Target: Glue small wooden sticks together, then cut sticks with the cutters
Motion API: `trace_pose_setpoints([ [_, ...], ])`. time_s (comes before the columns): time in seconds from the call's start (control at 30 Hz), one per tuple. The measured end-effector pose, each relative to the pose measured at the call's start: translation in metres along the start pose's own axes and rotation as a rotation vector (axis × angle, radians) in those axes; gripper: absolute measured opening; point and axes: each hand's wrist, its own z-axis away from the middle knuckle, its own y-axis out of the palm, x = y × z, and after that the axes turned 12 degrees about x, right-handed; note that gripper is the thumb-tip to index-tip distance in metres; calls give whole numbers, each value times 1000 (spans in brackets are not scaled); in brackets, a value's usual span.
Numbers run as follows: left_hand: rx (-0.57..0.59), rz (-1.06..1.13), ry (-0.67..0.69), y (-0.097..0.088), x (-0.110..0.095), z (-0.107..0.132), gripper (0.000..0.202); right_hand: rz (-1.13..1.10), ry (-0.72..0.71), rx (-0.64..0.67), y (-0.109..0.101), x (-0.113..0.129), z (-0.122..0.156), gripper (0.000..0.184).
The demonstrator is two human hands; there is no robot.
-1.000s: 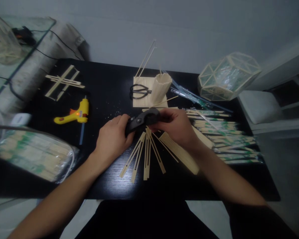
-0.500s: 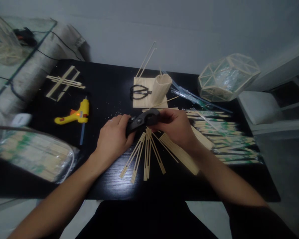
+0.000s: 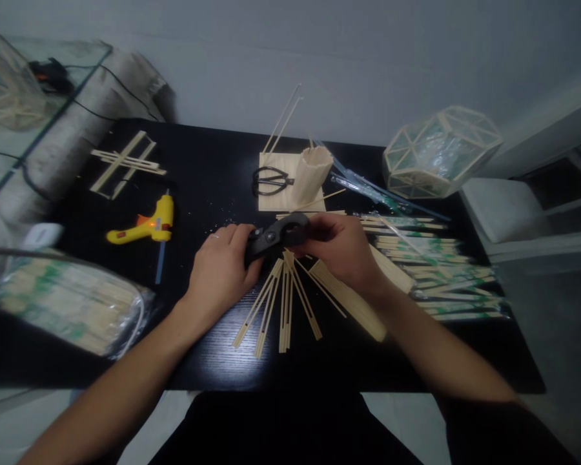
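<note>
My left hand [image 3: 225, 261] wraps around a black hand tool [image 3: 274, 236] with a curved, hook-like end and a round pivot bolt. My right hand [image 3: 346, 252] is closed in a pinch at the tool's curved end. Its fingertips are partly hidden, so I cannot tell whether they grip the tool or a thin piece at it. Below both hands, several split wooden chopsticks [image 3: 285, 310] fan out on the black table [image 3: 213, 368]. Flat rows of joined sticks [image 3: 351, 303] lie beneath my right forearm.
Scissors [image 3: 271, 181] and a stick-built cup [image 3: 312, 174] rest on a wooden square [image 3: 285, 165]. At left are a yellow glue gun [image 3: 148, 223], crossed sticks [image 3: 126, 161] and a bag of chopsticks [image 3: 72, 300]. Wrapped chopsticks [image 3: 440, 265] and a faceted stick frame [image 3: 443, 152] occupy the right.
Both hands and the black tool keep nearly the same pose. The view has shifted very slightly, and the glue gun's orange light looks dimmer.
</note>
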Motion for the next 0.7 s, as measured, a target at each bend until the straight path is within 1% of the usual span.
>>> trace_pose_setpoints([
  [0.13, 2, 1, 1, 1, 1, 0, 31, 0, 8, 9, 0, 1, 0, 33],
  [0.3, 39, 8, -25, -1, 1, 0, 19, -14, 11, 10, 2, 3, 0, 30],
  [0.4, 62, 23, -35, -3, 0, 0, 16, -9, 13, 10, 2, 4, -1, 30],
  [0.5, 55, 17, -34, -4, -1, 0, 19, 4, 25, 6, 1, 3, -1, 31],
  [0.7, -2, 6, 6, 1, 1, 0, 31, 3, 22, -2, 0, -1, -1, 34],
])
